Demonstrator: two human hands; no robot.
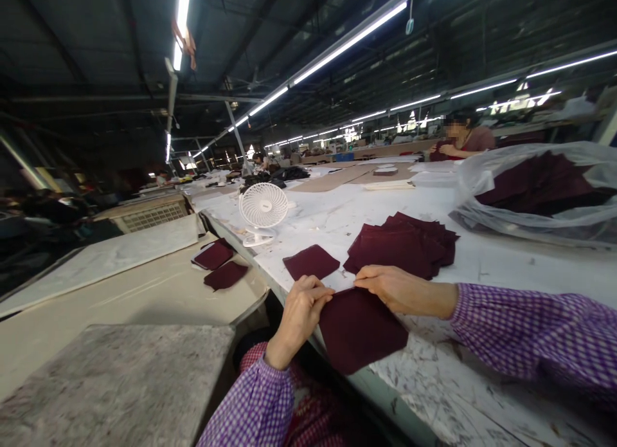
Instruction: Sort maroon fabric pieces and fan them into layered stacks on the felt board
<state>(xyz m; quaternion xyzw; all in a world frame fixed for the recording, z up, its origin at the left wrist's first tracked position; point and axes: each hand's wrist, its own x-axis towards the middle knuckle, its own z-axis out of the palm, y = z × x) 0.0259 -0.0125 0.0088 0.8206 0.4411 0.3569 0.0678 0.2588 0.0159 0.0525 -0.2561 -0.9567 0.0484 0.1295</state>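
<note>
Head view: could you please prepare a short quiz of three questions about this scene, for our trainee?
1. What do the left hand and the right hand both pinch?
2. True or false: the round white plastic fan stands on the white-covered table.
3. Complete: the transparent plastic bag at right contains ____.

Key:
1. A flat maroon fabric piece, by its far edge.
2. True.
3. Dark maroon fabric pieces.

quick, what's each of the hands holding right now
Left hand: closed, pinching the maroon fabric piece at its far left corner.
Right hand: closed, pinching the same piece's far edge.
</note>
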